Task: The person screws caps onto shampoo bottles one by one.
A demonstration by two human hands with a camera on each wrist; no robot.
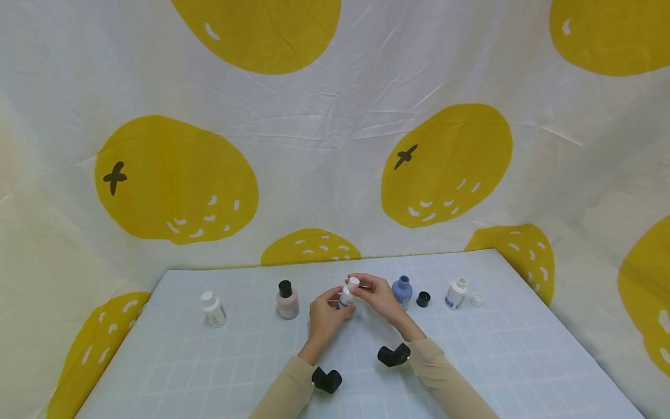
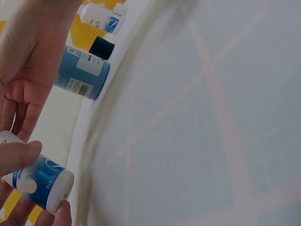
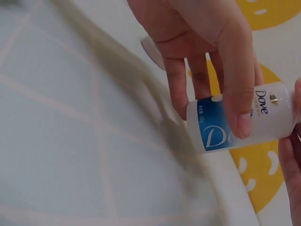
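Note:
A small white and blue Dove bottle point(image 1: 346, 297) is held tilted above the table, its white cap point(image 1: 353, 283) towards the upper right. My left hand point(image 1: 325, 317) grips the bottle's body; in the right wrist view its thumb lies along the label point(image 3: 263, 110). The fingers of my right hand point(image 1: 378, 295) pinch the cap from the right, and only their tips show at that view's edge. Just right of my right hand stands a blue bottle point(image 1: 402, 291) with an open neck. Beside it lies a black cap point(image 1: 423, 299).
Farther right, an uncapped white bottle point(image 1: 456, 294) stands beside a loose white cap point(image 1: 477, 299). To the left are a pinkish bottle point(image 1: 287, 302) with a black cap and a capped white bottle point(image 1: 215, 311). A patterned curtain point(image 1: 314, 174) hangs behind the pale checked table point(image 1: 209, 372).

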